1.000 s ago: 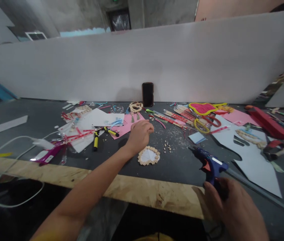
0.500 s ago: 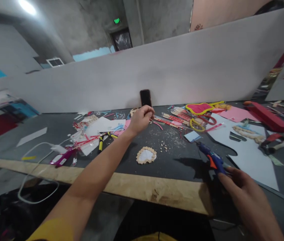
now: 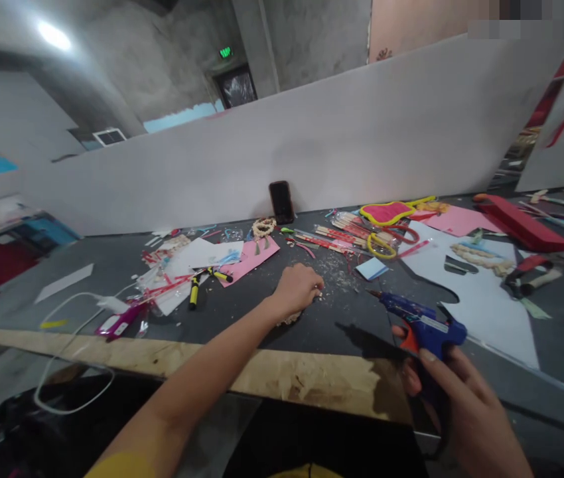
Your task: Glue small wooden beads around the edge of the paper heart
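In my right hand (image 3: 466,392) is a blue hot glue gun (image 3: 424,318) with an orange trigger. Its nozzle points left above the dark table, and my fingers wrap its handle. My left hand (image 3: 299,290) is closed, fingertips down at the small pale bits (image 3: 322,295) on the tabletop. Whatever those fingers pinch is too small or hidden to make out. Beneath that hand, mostly covered, lies a white card piece edged with beige bits, of which only the beaded rim (image 3: 290,319) shows.
A phone (image 3: 281,202) leans on the white partition. Yellow-handled pliers (image 3: 195,292), pink paper (image 3: 257,259) and a purple tool (image 3: 117,323) with a white cable lie left. Right are scissors (image 3: 380,245), a small light-blue pad (image 3: 371,268), cut white board (image 3: 501,322) and a red box (image 3: 523,224).
My left hand rose away toward the phone, then came back down over the beige-edged piece and the loose bits. The glue gun stays in my right hand, now turned more level.
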Motion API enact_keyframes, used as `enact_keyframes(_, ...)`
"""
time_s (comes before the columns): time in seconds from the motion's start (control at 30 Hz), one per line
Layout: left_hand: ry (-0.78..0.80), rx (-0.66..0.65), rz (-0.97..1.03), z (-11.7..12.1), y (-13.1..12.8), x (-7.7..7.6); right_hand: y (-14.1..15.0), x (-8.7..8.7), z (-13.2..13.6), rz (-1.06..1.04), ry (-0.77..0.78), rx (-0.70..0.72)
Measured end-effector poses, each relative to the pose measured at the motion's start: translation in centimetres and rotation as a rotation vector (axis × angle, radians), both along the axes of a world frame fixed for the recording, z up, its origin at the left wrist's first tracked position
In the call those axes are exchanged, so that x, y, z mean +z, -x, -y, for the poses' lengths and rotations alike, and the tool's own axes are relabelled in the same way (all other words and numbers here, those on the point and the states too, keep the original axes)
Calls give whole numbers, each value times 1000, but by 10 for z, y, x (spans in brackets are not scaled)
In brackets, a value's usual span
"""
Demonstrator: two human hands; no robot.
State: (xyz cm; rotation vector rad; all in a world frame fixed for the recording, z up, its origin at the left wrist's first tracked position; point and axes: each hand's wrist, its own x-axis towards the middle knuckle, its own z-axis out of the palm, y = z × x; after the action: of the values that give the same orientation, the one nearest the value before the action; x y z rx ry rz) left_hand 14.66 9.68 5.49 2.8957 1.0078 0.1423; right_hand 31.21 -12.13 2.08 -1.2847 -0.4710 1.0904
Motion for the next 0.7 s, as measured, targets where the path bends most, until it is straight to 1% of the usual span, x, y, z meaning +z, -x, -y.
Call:
enact_keyframes(0.13, -51, 2, -67, 3, -8, -3, 5, -5, 4, 218, 28, 5)
enact_keyframes(0.3, -60, -8, -101, 3, -8, -5, 7, -4, 4, 415, 13, 8)
enact_keyframes(0.43, -51, 34, -87, -1, 1, -6, 6, -5, 4, 451, -10, 34)
enact_keyframes(0.57, -53, 86, -73, -3, 14, -2, 6, -9, 6, 452, 8, 47)
enact_keyframes(0.7, -47, 68, -68, 4, 19, -2, 7, -13, 6, 466, 5, 19)
